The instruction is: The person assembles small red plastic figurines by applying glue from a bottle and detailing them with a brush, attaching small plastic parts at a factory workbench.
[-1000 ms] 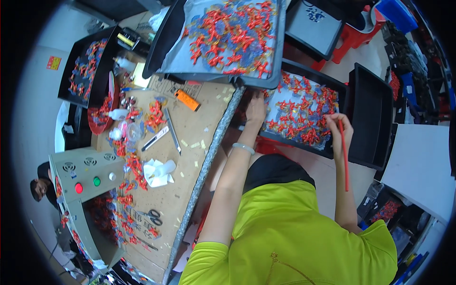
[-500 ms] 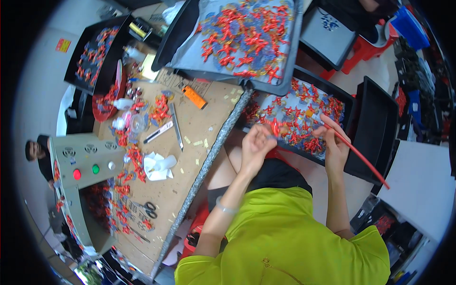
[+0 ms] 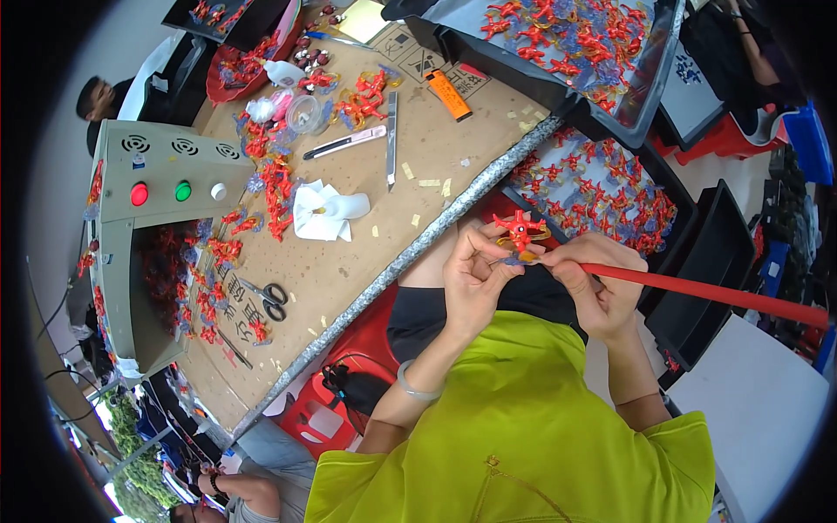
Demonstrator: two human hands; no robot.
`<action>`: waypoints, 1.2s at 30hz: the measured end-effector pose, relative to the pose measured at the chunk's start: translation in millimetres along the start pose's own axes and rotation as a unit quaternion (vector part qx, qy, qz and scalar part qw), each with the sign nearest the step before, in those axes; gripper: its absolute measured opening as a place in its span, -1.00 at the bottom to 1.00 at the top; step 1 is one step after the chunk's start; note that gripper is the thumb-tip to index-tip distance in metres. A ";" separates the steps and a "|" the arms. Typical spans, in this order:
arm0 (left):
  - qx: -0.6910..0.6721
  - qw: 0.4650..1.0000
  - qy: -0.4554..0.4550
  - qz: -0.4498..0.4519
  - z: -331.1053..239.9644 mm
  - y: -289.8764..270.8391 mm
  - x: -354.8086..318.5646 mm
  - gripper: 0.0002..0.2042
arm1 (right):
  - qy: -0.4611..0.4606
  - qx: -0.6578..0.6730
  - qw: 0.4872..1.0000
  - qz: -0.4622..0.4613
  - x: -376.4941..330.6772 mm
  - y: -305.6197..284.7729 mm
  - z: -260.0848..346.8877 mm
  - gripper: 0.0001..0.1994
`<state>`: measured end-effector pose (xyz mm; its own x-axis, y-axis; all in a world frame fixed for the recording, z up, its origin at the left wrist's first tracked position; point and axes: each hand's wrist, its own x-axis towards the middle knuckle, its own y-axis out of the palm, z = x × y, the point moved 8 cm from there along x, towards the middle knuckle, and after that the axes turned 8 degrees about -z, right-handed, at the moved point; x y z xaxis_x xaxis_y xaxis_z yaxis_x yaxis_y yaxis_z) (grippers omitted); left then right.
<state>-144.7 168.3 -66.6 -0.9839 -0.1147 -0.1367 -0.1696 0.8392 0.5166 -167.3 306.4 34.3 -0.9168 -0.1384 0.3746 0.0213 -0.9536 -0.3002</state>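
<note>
My left hand (image 3: 475, 283) pinches a small red toy figure (image 3: 520, 227) by its clear yellow and blue lower part, between thumb and fingers. The figure stands upright above the fingertips, over my lap. My right hand (image 3: 606, 283) grips a thin tool with a long red handle (image 3: 724, 295), seemingly a brush. Its tip is at the figure's base, between the two hands; whether it touches cannot be made out. The handle runs out to the right.
A tray of similar figures (image 3: 602, 187) lies just beyond my hands, with another tray (image 3: 667, 78) above it. On the workbench (image 3: 410, 218) are a lighter (image 3: 449, 94), knife (image 3: 344, 142), white bottle (image 3: 340, 207), scissors (image 3: 275, 301) and a grey machine (image 3: 166, 157). Another person (image 3: 253, 497) sits lower left.
My hands have come together, bringing the tool's tip to the figure. The red handle has swung closer to level. The view has shifted, showing a person at lower left.
</note>
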 end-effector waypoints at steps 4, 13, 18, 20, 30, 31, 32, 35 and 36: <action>0.041 0.999 0.028 -0.010 -9.0 -2.7 -3.2 -0.77 | -0.003 -0.001 1.000 -0.024 7.6 6.8 5.3 -0.96; -0.010 1.000 -0.011 0.023 -18.4 -4.5 -2.4 -0.78 | 0.007 0.030 0.999 0.015 24.8 14.4 -0.9 -0.97; -0.036 0.998 -0.037 0.017 -20.7 -10.6 -0.2 -0.76 | 0.010 -0.023 0.994 -0.107 29.8 -11.1 -10.3 -0.95; -0.054 0.997 -0.046 0.029 -21.1 -8.3 0.9 -0.76 | 0.126 0.104 0.984 -0.076 23.9 -3.1 -21.9 -0.92; -0.088 0.995 -0.051 0.017 -22.0 -6.8 1.2 -0.75 | 0.182 0.159 0.968 -0.064 4.9 26.1 -24.9 -0.80; -0.095 0.994 -0.051 0.015 -23.7 -6.4 0.3 -0.76 | 0.186 0.173 0.965 -0.063 5.5 27.0 -23.4 -0.80; -0.095 0.994 -0.051 0.015 -25.4 -4.5 -0.3 -0.76 | 0.191 0.187 0.962 -0.062 6.0 27.3 -22.4 -0.80; -0.116 0.992 -0.055 0.004 -27.0 -4.2 -0.8 -0.77 | 0.182 0.198 0.961 -0.073 8.4 25.9 -19.3 -0.82; -0.109 0.993 -0.051 0.017 -25.9 -4.8 -0.8 -0.76 | 0.181 0.198 0.961 -0.072 8.8 26.1 -19.1 -0.82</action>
<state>-144.5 150.7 -47.0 -0.9803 -0.0249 -0.1958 -0.1559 0.7057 0.6911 -182.4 285.3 13.0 -0.9987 0.0355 0.0365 -0.0310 -0.9928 0.1161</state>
